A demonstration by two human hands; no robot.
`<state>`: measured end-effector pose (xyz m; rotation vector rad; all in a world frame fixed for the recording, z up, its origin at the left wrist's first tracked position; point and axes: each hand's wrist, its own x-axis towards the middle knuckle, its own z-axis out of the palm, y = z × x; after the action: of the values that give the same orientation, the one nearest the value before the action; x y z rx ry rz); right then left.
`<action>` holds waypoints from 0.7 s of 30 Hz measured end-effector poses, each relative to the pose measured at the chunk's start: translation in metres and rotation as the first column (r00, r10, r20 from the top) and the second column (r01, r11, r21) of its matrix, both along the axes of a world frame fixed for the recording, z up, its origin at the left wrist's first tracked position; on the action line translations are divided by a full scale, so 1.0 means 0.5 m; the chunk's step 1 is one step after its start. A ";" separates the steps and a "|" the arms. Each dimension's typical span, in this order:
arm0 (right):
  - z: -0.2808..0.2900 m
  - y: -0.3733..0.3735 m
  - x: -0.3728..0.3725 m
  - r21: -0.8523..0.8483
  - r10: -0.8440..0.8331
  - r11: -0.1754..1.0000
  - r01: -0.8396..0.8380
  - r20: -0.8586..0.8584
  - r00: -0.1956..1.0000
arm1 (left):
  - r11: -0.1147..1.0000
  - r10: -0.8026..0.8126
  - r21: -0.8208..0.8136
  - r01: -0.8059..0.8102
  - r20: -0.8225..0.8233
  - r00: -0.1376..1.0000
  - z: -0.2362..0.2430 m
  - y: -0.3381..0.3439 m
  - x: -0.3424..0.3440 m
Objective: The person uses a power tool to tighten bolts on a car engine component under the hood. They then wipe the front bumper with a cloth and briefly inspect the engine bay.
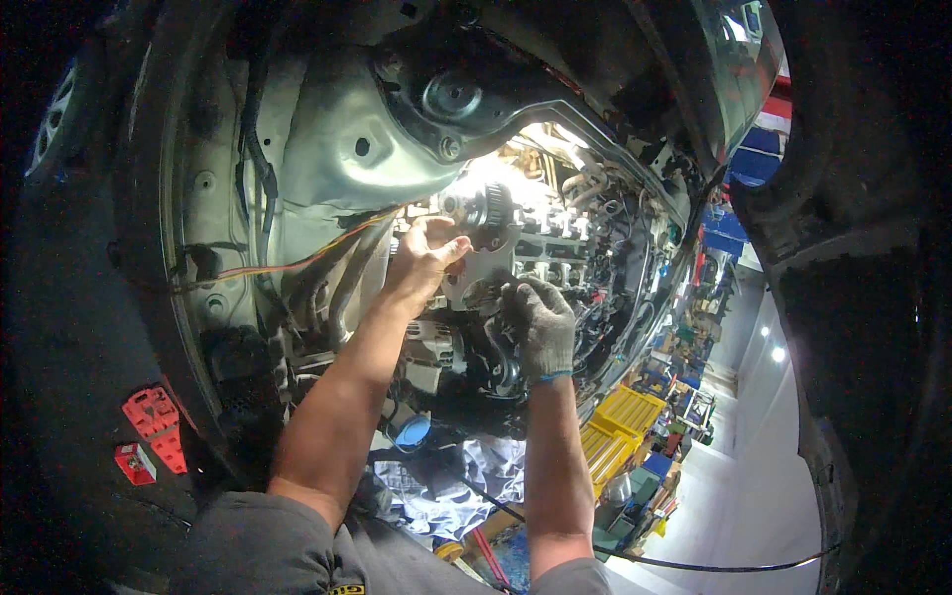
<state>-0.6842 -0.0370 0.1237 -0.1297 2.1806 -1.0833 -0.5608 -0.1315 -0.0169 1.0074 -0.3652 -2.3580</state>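
I look up into a car's wheel arch at the side of the engine. My left hand point(424, 260), bare, grips a metal bracket with a ribbed black pulley point(488, 210) at its top, brightly lit from behind. Just below and to the right, my right hand point(540, 322) in a grey work glove holds the lower part of the same silver bracket point(480, 268). What the gloved fingers close on is partly hidden. An alternator point(436, 347) sits under my left wrist.
The strut tower point(451, 94) and white inner fender point(337, 149) arch overhead, with orange wires point(297, 263) running left. Red plastic pieces point(149, 426) lie at lower left. A blue cap point(414, 432), rags and yellow crates point(620, 426) lie below.
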 end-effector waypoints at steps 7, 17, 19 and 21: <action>-0.075 0.008 0.035 -0.013 0.097 0.995 -0.104 -0.238 0.966 | 0.990 0.131 0.056 -0.130 -0.013 0.991 -0.043 0.029 -0.012; -0.113 -0.019 0.075 0.202 0.478 0.872 -0.446 -0.547 0.687 | 0.969 0.226 0.112 -0.220 -0.044 0.973 -0.106 0.060 -0.027; -0.121 -0.027 0.076 0.224 0.503 0.856 -0.465 -0.566 0.653 | 0.969 0.223 0.108 -0.221 -0.006 0.975 -0.115 0.068 -0.031; -0.128 -0.032 0.077 0.253 0.525 0.843 -0.475 -0.584 0.619 | 0.950 0.245 0.195 -0.245 0.022 0.969 -0.120 0.072 -0.040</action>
<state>-0.6457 -0.0530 0.0598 -1.1691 2.5121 -0.6665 -0.5808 -0.0955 -0.0769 1.0725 -0.0023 -2.1982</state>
